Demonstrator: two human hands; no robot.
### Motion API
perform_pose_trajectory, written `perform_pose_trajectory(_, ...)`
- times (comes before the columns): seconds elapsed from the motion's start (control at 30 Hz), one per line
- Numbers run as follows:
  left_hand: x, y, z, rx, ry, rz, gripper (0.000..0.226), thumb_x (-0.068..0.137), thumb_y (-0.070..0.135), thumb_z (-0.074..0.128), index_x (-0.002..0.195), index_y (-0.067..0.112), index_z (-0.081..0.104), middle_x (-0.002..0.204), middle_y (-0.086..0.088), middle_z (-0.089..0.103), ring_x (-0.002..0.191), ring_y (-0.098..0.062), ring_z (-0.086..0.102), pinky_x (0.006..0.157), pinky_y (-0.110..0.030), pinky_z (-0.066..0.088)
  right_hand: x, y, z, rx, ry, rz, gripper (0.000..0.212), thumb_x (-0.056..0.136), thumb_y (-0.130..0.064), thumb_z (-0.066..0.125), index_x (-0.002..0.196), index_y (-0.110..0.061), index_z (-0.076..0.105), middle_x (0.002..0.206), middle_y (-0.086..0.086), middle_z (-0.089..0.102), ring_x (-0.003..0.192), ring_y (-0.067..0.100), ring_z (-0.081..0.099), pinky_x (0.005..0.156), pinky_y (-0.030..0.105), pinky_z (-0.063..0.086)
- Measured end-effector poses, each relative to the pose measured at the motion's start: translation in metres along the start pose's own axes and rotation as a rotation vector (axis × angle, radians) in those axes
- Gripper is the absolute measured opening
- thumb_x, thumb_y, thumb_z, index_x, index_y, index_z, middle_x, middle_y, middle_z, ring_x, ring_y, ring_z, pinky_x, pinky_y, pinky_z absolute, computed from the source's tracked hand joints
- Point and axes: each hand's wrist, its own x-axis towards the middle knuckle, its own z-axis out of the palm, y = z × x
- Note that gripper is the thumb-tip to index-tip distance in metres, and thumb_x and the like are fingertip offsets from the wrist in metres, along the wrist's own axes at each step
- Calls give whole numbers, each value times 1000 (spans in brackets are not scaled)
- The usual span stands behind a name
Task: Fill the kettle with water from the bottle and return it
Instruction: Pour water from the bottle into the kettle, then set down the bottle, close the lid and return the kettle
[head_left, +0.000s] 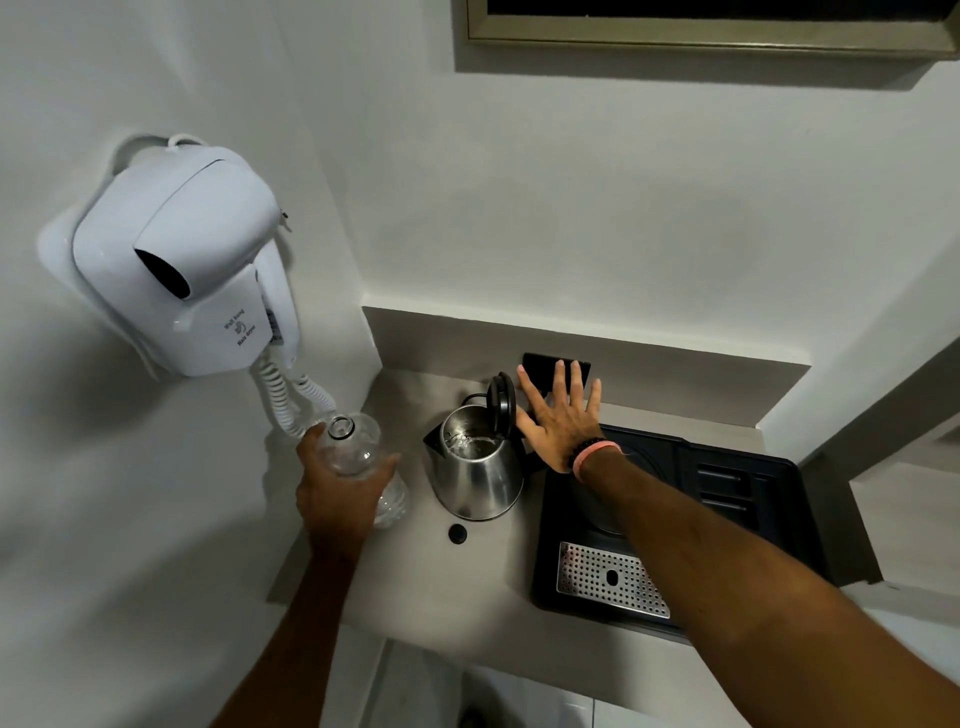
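Reaching in from the bottom edge: two bare forearms, the right one crossing over a black tray (737, 499) with a perforated metal drip plate (613, 579). Wearing a pink band and dark beads (595, 451) at the right wrist. Spreading the right hand (558, 418) flat, fingers splayed and holding nothing, just beside the raised black lid (501, 402) of the kettle; contact with the lid not clear. Wrapping the left hand (337, 491) around a clear plastic bottle (358, 447), grip closed on its body, bottle standing roughly upright with its uncapped mouth showing, a little water visible low inside. Standing on the pale worktop (441, 587) between bottle and tray, off the tray: the steel kettle (475, 470), lid tipped open, water glinting inside. Lying on the worktop just in front of the kettle: a small black cap (457, 533). Hanging on the left wall: a white hair dryer (182, 270), its coiled cord (283, 397) dropping behind the bottle. Resting behind the right hand's fingers, against the back ledge: a dark flat object (543, 366), partly hidden.
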Motion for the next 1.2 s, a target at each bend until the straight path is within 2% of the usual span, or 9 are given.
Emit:
perform_pose_trajectory(0.27, -1, -22, 13, 2, -50, -6, 110, 50, 44, 99, 140, 37, 37, 125, -11, 69, 104, -35, 69, 90, -39, 51, 1, 1, 1, 15, -24, 0, 69, 92, -70, 4, 152, -44, -16, 165, 20, -13, 150, 41, -19, 116, 65, -12)
perform_pose_trajectory(0.4, -14, -30, 12, 18, 38, 96, 121, 51, 51, 97, 150, 20, 34, 144, -12, 50, 124, -35, 57, 102, -43, 49, 2, 1, 3, 33, -21, 7, 75, 83, -73, -5, 152, -45, -17, 165, 20, -14, 150, 40, -19, 116, 65, -13)
perform_pose_trajectory(0.47, -29, -39, 10, 71, 186, 250, 107, 60, 55, 94, 142, 9, 43, 135, -13, 46, 120, -35, 54, 102, -45, 50, 3, 2, 4, 38, -15, 5, 78, 79, -75, -9, 151, -46, -17, 165, 19, -13, 150, 40, -19, 116, 64, -14)
perform_pose_trajectory(0.53, -46, -41, 13, 124, 231, 362, 76, 77, 55, 82, 129, 9, 52, 121, -13, 46, 110, -35, 54, 98, -39, 47, 4, 3, 5, 47, -8, -1, 80, 77, -76, -11, 151, -47, -16, 165, 19, -13, 150, 40, -19, 115, 64, -15)
perform_pose_trajectory(0.63, -69, -40, 29, 179, 13, 483, 37, 94, 41, 63, 110, 8, 61, 107, -9, 52, 95, -29, 55, 86, -34, 46, 4, 3, 7, 60, -10, -3, 80, 76, -77, -13, 151, -48, -17, 165, 19, -13, 150, 40, -20, 116, 64, -14)
perform_pose_trajectory(0.77, -83, -48, 53, 315, -388, 430, 17, 97, 18, 63, 94, 2, 68, 97, -13, 65, 88, -33, 64, 79, -44, 52, 4, 2, 8, 46, -11, 10, 81, 75, -77, -13, 151, -47, -17, 165, 19, -13, 150, 41, -19, 115, 65, -14)
perform_pose_trajectory(0.9, -84, -56, 77, 604, -676, 270, 37, 92, 34, 69, 118, 8, 63, 123, -12, 60, 112, -29, 59, 95, -37, 47, 1, 1, 7, 27, -31, 34, 77, 80, -74, -8, 151, -46, -17, 165, 20, -14, 149, 41, -20, 115, 65, -14)
perform_pose_trajectory(1.07, -83, -58, 94, 827, -725, 311, 45, 96, 48, 58, 129, 19, 59, 127, -8, 53, 113, -19, 57, 99, -24, 45, 0, 0, 6, 12, -43, 42, 74, 82, -74, -6, 151, -47, -16, 165, 20, -11, 150, 41, -18, 114, 64, -14)
perform_pose_trajectory(1.2, -84, -53, 88, 712, -672, 286, 36, 97, 38, 61, 123, 14, 65, 125, -9, 55, 108, -19, 59, 96, -26, 48, 1, 1, 4, -1, -49, 40, 79, 76, -76, -12, 150, -48, -16, 165, 20, -11, 150, 41, -17, 114, 64, -15)
